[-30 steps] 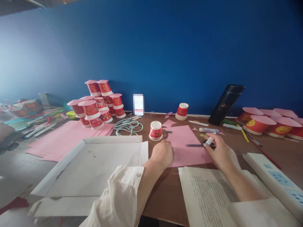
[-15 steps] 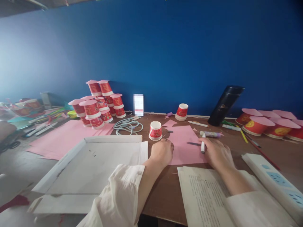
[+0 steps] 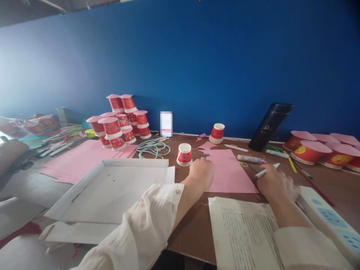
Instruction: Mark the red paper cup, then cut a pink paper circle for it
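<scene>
A sheet of pink paper [image 3: 229, 172] lies on the brown table in front of me. My left hand [image 3: 201, 174] rests at its left edge with fingers curled under; whatever they hold, if anything, is hidden. A small dark cap [image 3: 206, 154] lies just beyond the knuckles. Off the sheet's right edge, my right hand [image 3: 277, 183] grips a white marker [image 3: 266, 171], tilted. Beyond my left hand stands a red paper cup [image 3: 185, 154] with white rims. Another red cup [image 3: 217, 132] stands farther back, beside a pink paper scrap [image 3: 206, 146].
Stacked red cups with pink tops [image 3: 112, 129] stand at the left, behind a white box lid [image 3: 112, 195]. A black flask [image 3: 270, 127], more topped cups [image 3: 311, 150] and a power strip [image 3: 329, 217] are on the right. Printed pages [image 3: 239, 228] lie nearest me. Another person's hand [image 3: 12, 152] shows far left.
My right hand has moved right, off the pink sheet, with the white marker turned from upright to slanted. My left hand has shifted slightly right and away from me. The view has shifted a little.
</scene>
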`<state>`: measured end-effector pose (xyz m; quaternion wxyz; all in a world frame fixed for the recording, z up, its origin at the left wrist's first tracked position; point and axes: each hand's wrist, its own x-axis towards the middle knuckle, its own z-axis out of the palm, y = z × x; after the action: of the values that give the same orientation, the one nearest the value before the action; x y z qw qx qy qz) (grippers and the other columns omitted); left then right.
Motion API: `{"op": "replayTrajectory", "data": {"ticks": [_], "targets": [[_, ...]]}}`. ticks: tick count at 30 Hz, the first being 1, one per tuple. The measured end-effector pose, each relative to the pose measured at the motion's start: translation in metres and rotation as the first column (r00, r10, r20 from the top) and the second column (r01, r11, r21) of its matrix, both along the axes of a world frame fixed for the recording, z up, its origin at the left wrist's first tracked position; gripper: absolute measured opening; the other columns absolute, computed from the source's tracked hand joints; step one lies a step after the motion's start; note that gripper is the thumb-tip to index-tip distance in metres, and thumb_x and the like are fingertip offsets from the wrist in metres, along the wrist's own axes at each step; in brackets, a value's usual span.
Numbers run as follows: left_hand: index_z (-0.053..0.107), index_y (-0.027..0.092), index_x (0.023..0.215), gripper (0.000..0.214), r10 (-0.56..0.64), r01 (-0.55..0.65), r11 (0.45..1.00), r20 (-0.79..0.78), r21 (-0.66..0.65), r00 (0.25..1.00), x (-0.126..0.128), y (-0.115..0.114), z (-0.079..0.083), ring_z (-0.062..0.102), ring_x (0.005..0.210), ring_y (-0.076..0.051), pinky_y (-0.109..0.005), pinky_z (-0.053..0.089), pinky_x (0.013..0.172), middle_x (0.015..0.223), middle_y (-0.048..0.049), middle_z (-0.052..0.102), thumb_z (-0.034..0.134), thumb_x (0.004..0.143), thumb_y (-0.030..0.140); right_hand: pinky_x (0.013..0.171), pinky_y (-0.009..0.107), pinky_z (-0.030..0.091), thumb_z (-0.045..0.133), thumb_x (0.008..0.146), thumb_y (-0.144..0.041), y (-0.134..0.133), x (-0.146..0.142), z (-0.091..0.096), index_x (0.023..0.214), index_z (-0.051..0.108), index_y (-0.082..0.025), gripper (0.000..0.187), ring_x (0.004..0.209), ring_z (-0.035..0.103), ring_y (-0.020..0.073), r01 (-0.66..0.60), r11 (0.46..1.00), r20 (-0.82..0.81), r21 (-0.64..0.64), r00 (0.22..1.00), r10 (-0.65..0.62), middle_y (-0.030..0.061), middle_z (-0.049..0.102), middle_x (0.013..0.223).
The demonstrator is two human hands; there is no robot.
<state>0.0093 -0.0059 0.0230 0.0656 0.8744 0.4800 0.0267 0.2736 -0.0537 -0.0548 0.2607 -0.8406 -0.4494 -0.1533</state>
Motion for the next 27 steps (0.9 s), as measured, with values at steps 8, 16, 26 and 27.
{"op": "replayTrajectory", "data": {"ticks": [8,16,26,27], "targets": [[0.071,0.004,0.113,0.035,-0.031,0.043,0.996,-0.142,0.081,0.989,0.047,0.055,-0.008,0.063,0.116,-0.032,-0.041,0.05,0.098,0.114,-0.0237,0.069,0.067,0.078,0.009,0.082,0.048,0.049,0.052,0.091,-0.036,-0.002,-0.044,0.017,0.12,0.068,-0.021,0.037,0.1,0.066,0.0365,-0.253,0.943,0.064,0.218,0.968,0.244,0.016,0.073,0.105],[0.069,0.014,0.109,0.025,-0.032,0.028,0.987,0.025,0.155,0.999,0.018,0.041,-0.006,0.066,0.105,-0.025,-0.033,0.052,0.086,0.112,-0.0139,0.071,0.054,0.09,0.015,0.093,0.038,0.051,0.052,0.096,-0.047,-0.007,-0.074,0.027,0.115,0.073,-0.021,0.039,0.102,0.068,0.0256,-0.486,0.701,-0.09,0.522,0.786,0.611,0.0116,0.074,0.113],[0.07,0.02,0.098,0.014,-0.017,0.064,0.996,0.618,-0.055,0.786,-0.033,0.003,-0.036,0.066,0.088,-0.017,-0.029,0.051,0.081,0.099,-0.0035,0.073,0.063,0.086,0.019,0.049,0.025,0.039,0.058,0.091,-0.059,-0.024,-0.107,0.038,0.085,0.067,-0.019,0.041,0.049,0.049,0.0122,-0.442,0.757,-0.51,0.48,0.561,0.652,-0.0024,0.055,0.055],[0.07,0.02,0.097,0.013,-0.041,0.079,0.996,0.62,-0.035,0.783,-0.033,0.005,-0.036,0.065,0.09,-0.018,-0.029,0.051,0.082,0.097,-0.0034,0.072,0.063,0.086,0.017,0.049,0.025,0.039,0.059,0.09,-0.059,-0.024,-0.108,0.037,0.085,0.066,-0.019,0.041,0.049,0.049,0.0121,-0.439,0.766,-0.514,0.469,0.569,0.641,-0.0022,0.055,0.056]]}}
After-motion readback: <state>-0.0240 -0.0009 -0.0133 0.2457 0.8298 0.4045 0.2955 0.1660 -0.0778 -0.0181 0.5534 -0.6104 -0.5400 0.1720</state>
